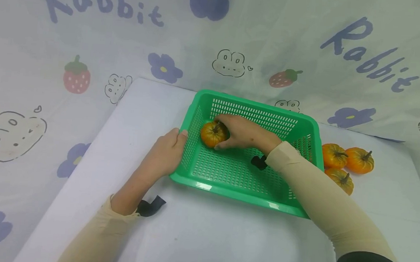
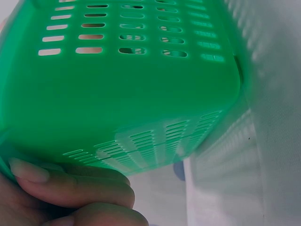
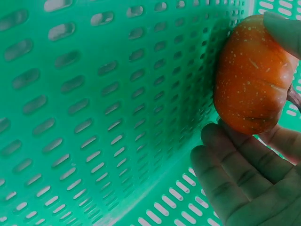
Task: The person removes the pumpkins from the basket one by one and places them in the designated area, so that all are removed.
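A green plastic basket (image 1: 227, 194) with slotted walls stands on the white table. My left hand (image 1: 168, 152) grips its left rim; in the left wrist view the fingers (image 2: 75, 188) curl beneath the edge. Inside the basket, near the left end, is a small orange pumpkin (image 1: 212, 135) with a short stem. My right hand (image 1: 244, 133) reaches in over the basket and holds this pumpkin between thumb and fingers. The right wrist view shows the pumpkin (image 3: 251, 77) close to the slotted wall, with some fingers (image 3: 221, 176) extended below it.
Three more orange pumpkins (image 1: 360, 160) sit together on the table just right of the basket, partly behind its rim. Behind the table hangs a pale cloth (image 1: 187, 37) printed with rabbits, flowers and strawberries. White tabletop (image 1: 225, 236) lies in front of the basket.
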### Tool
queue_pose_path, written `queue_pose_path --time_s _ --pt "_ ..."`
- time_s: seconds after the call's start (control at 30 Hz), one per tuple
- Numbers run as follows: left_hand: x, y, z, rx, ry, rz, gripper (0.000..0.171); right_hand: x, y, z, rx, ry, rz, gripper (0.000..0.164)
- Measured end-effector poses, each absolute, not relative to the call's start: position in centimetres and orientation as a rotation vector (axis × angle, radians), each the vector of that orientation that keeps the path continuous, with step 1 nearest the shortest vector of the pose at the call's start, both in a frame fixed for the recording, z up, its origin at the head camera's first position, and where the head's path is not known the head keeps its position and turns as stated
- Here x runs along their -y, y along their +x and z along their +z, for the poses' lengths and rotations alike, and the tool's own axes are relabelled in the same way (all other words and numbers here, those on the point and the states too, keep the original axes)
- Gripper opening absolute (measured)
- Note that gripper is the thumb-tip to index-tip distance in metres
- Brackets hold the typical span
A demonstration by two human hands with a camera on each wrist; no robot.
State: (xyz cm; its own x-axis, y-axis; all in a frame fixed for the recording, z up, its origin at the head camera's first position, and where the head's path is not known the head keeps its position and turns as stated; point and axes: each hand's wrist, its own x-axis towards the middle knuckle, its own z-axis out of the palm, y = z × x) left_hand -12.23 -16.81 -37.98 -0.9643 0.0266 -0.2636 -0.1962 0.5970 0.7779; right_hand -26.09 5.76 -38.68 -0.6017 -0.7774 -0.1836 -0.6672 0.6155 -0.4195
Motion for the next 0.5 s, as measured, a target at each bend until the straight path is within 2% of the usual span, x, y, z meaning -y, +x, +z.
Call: queue_pose_path --time_s 0.33,0.5 --pt "17.0 -12.3 -38.0 -2.600 -0.131 1.282 0.046 -6.0 -25.9 -37.9 -2.540 -1.163 -0.439 0.086" --pt "17.0 -12.3 -38.0 -2.591 -0.130 1.289 0.047 -6.2 -25.7 -36.8 -2.563 -1.189 -0.506 0.083"
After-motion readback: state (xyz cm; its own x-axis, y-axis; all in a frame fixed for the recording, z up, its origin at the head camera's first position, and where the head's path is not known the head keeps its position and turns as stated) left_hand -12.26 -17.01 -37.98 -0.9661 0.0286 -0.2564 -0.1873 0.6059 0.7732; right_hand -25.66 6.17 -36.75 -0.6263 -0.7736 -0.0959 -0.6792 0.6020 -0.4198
